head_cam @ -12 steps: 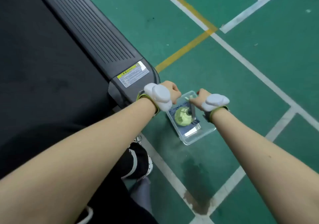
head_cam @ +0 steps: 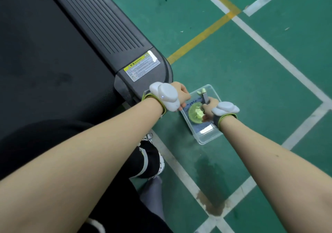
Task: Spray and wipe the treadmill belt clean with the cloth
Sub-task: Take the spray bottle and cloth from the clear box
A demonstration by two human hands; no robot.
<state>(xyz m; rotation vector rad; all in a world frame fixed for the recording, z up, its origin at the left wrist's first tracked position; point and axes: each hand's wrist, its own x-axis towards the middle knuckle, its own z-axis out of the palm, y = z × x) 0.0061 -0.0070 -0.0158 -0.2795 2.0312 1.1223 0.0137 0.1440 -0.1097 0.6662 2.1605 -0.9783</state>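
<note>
Floor: right hand further over bottle

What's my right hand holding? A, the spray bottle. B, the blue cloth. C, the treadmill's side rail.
A: the right hand has its fingers curled round the neck of the green spray bottle, which stands in the clear box on the floor.

Both bare forearms stretched forward and down, left hand knuckles up, fingers curled under, right hand gripping spray bottle
</note>
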